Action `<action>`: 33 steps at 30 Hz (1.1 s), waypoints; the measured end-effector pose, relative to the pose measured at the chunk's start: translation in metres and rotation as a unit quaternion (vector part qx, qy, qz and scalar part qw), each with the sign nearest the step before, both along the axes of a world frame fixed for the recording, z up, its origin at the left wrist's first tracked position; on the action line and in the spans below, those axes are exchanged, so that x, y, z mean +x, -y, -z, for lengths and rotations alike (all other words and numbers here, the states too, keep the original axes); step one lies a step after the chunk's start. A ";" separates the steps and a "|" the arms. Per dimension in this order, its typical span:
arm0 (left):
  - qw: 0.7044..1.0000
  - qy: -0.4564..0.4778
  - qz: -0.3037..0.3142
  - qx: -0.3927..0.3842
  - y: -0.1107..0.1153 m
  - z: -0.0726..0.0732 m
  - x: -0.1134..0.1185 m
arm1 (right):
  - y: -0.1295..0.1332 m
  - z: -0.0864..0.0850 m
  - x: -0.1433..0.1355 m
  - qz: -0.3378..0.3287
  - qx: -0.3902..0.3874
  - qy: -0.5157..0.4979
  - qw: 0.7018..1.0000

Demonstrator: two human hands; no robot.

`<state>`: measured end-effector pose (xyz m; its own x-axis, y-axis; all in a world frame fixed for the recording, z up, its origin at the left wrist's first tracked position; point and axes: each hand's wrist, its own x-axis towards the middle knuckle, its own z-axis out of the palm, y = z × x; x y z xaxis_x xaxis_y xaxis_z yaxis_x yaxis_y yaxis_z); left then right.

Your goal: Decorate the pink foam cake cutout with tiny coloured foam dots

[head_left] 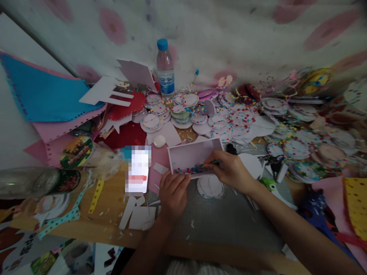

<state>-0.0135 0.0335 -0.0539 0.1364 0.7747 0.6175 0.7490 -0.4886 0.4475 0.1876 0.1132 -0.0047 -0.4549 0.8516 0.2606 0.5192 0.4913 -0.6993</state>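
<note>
A shallow white box (197, 151) stands near the middle of the table, with small red and blue pieces (186, 170) along its near side. My left hand (173, 193) rests at the box's near left corner, its fingers together over the rim. Over the box's right part, my right hand (229, 168) pinches a thin dark tool (212, 162), whose tip points left toward the small pieces. A white disc with a beaded ring (210, 186) lies on the grey mat (212, 221) just below the box.
Behind the box are piled beaded white discs (220, 122) and a water bottle (165, 72). A lit phone (137, 170) and paper scraps (142, 217) lie left. To the right are scissors (275, 166) and a green decoration (268, 185).
</note>
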 end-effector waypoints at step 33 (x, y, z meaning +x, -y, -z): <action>1.000 0.004 0.007 -0.002 0.000 0.000 0.000 | -0.001 0.001 -0.002 0.039 0.030 -0.030 0.998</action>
<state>-0.0138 0.0334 -0.0537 0.1428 0.7747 0.6160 0.7389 -0.4976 0.4544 0.1852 0.1147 -0.0056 -0.3696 0.8657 0.3376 0.5149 0.4932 -0.7011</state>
